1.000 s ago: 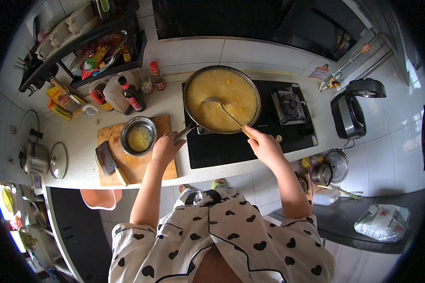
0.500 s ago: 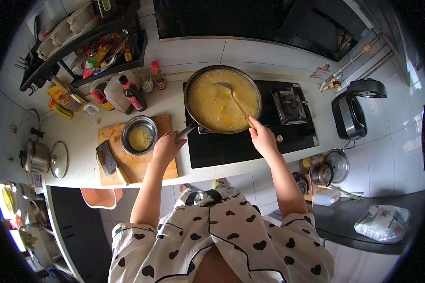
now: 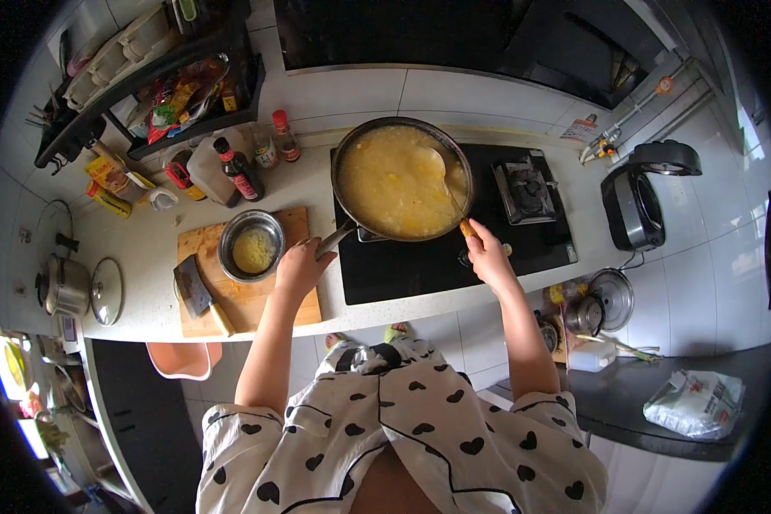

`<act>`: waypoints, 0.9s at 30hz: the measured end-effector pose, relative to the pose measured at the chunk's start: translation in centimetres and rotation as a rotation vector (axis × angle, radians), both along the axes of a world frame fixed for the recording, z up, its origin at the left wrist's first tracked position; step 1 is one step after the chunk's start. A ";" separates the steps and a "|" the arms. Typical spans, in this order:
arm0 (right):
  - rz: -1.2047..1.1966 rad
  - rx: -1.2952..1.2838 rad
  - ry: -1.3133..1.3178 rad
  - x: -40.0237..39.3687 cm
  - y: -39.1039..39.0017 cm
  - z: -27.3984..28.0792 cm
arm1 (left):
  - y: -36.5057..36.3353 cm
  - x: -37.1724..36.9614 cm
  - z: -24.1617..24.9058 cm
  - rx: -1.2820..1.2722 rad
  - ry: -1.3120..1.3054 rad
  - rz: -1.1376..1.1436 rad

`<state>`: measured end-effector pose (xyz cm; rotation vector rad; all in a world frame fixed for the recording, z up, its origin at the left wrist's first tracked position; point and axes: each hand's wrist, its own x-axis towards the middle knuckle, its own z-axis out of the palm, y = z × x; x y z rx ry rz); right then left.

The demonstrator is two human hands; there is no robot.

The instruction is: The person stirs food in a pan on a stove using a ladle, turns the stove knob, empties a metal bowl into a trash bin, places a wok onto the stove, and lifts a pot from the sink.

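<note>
A wide frying pan (image 3: 341, 190) full of yellowish, soupy food (image 3: 390, 188) stands over the left burner. My left hand (image 3: 300, 269) is wrapped round the pan's handle (image 3: 334, 240). In my right hand (image 3: 488, 255) I grip the wooden end of a metal ladle (image 3: 447, 184), whose head lies in the food near the pan's right side. Left of my left hand, a metal bowl (image 3: 277, 230) holding pale yellow bits rests on a wooden cutting board (image 3: 297, 304). A cleaver (image 3: 195, 287) lies on the same board, its handle toward the counter's front edge.
Right of the pan is a second burner (image 3: 525, 190), and beyond it an open rice cooker (image 3: 634, 206). A soy sauce bottle (image 3: 242, 176) and other bottles stand behind the board. A lidded pot (image 3: 64, 284) and a glass lid (image 3: 106, 291) are at the far left.
The ladle's head has moved right through the food, from the pan's middle toward its right side. My right hand has shifted slightly right and down. My left hand stays on the handle.
</note>
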<state>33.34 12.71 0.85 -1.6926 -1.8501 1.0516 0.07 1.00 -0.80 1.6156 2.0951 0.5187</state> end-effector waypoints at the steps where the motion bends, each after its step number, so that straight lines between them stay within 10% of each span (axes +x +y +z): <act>1: -0.007 -0.024 0.030 -0.1 -0.1 0.1 | 0.0 0.0 -0.1 0.006 -0.001 0.001; 27: 0.002 -0.657 0.621 -4.3 -3.7 3.0 | 0.0 0.0 -0.4 0.029 0.020 -0.014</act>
